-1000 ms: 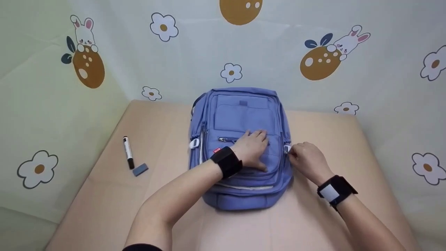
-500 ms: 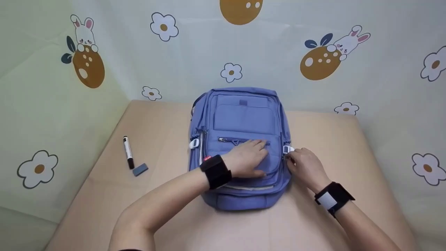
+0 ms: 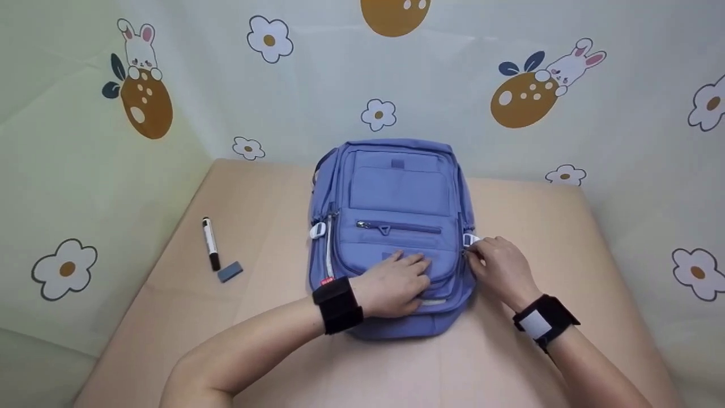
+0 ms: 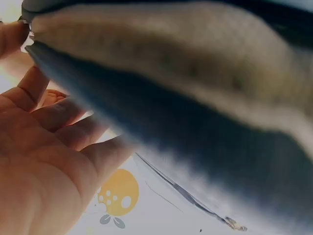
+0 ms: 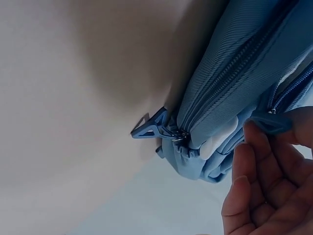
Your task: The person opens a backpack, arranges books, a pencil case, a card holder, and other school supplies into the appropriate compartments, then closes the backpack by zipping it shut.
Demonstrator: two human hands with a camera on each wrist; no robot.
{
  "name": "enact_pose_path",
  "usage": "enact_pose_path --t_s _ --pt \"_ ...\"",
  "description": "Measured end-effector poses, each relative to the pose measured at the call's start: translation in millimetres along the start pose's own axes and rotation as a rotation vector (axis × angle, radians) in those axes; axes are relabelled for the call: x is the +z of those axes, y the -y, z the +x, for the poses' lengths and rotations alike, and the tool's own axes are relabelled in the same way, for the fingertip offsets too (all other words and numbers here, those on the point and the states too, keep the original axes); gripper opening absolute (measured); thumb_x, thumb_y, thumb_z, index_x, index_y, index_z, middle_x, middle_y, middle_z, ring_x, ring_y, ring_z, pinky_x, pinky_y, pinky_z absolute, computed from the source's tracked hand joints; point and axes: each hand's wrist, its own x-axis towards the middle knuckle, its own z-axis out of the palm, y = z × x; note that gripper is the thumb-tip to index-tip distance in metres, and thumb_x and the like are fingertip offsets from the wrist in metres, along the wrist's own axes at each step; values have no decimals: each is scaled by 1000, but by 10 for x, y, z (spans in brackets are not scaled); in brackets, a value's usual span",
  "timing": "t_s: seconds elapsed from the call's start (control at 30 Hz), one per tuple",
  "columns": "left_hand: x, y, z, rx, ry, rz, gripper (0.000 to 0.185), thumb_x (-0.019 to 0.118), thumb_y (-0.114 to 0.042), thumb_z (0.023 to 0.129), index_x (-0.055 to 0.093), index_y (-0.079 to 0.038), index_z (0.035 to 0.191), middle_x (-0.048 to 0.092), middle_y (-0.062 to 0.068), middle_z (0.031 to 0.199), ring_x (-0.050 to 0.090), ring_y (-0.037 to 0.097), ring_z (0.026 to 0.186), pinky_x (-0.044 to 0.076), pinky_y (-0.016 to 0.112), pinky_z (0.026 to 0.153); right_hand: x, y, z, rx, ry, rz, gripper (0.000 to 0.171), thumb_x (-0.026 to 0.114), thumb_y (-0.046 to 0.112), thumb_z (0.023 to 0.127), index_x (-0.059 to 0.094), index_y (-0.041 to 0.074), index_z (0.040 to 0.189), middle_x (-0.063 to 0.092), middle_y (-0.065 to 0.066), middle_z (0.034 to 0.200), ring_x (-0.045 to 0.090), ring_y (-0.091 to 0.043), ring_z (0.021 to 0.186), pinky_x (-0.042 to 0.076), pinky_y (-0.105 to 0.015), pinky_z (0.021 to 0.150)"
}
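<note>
A blue backpack (image 3: 402, 192) lies front side up on the table. My left hand (image 3: 393, 283) rests on its lower front pocket with the fingers extended. In the left wrist view the palm (image 4: 39, 171) faces the camera beside the blurred fabric. At the bag's right side, just below a white buckle (image 3: 469, 240), my right hand (image 3: 503, 269) pinches a zipper pull. The right wrist view shows this blue pull (image 5: 270, 122) between thumb and finger, its zipper parted beside it. Another triangular zipper pull (image 5: 150, 126) hangs loose from a second zipper there.
A whiteboard marker (image 3: 210, 243) and a small blue-grey block (image 3: 230, 271) lie on the table left of the bag. Behind the table hangs a pale curtain (image 3: 317, 85) printed with rabbits and flowers. A red tag (image 3: 327, 281) pokes out by the left wristband (image 3: 338, 306).
My left hand has slid down the bag's front and leftward, uncovering the small front zipper. My right hand has moved slightly down along the bag's right side. The view has tilted slightly.
</note>
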Motion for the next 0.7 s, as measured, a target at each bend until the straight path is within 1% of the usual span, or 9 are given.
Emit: enact_pose_path --t_s 0.1,0.13,0.2,0.3,0.37,0.43,0.5,0.6,0.7 --pt "27 -11 3 -1 -15 24 27 63 -32 98 70 -11 114 51 16 151 42 35 143 36 57 114 -5 -10 -5 16 -2 -4 5 77 4 85 74 5 88 68 -5 76 56 -24 68 46 -40 63" --pt "33 -19 7 -3 -28 31 26 63 -30 98 70 -11 114 53 15 149 44 35 142 36 58 113 -6 -12 -4 18 -2 -5 5 77 3 85 74 5 88 68 -5 75 56 -24 68 46 -40 63" --pt "41 -37 19 0 -73 69 22 60 -27 101 70 -12 112 59 13 142 50 34 137 41 56 110 -9 -12 3 21 -4 -7 5 78 4 85 74 5 88 67 -4 75 56 -23 68 46 -40 63" --pt "43 -57 45 16 -150 163 20 54 -27 106 69 -14 105 69 7 124 63 28 119 53 46 98 -18 -4 1 14 -15 -11 5 78 4 85 74 5 87 67 -4 75 57 -24 67 47 -40 62" --pt "54 -63 55 31 -178 247 24 50 -30 107 69 -16 101 70 4 116 66 24 109 56 39 89 -27 4 -3 6 -20 -13 5 78 4 84 74 5 87 67 -4 75 58 -24 67 47 -41 62" --pt "69 -70 64 38 -169 298 26 49 -30 108 70 -17 100 71 3 115 66 22 106 57 36 85 -31 7 -8 -2 -21 -19 4 78 4 84 74 5 87 68 -4 75 59 -24 68 48 -41 62" --pt "86 -74 71 38 -139 314 26 48 -29 108 71 -17 102 70 4 120 65 22 109 57 36 88 -35 9 -15 -7 -19 -24 4 78 4 84 74 6 86 68 -4 75 60 -24 68 49 -42 63" --pt "101 -74 86 27 -96 305 25 49 -26 108 71 -17 105 69 4 123 64 23 113 56 37 91 -41 10 -29 -16 -14 -28 4 78 5 84 74 6 86 69 -4 75 60 -25 68 50 -42 64" --pt "112 -71 101 24 -80 298 24 49 -26 108 71 -17 106 70 4 121 64 23 112 56 36 91 -52 19 -64 -26 -11 -27 5 78 5 83 75 6 86 70 -5 76 61 -25 67 50 -42 63"
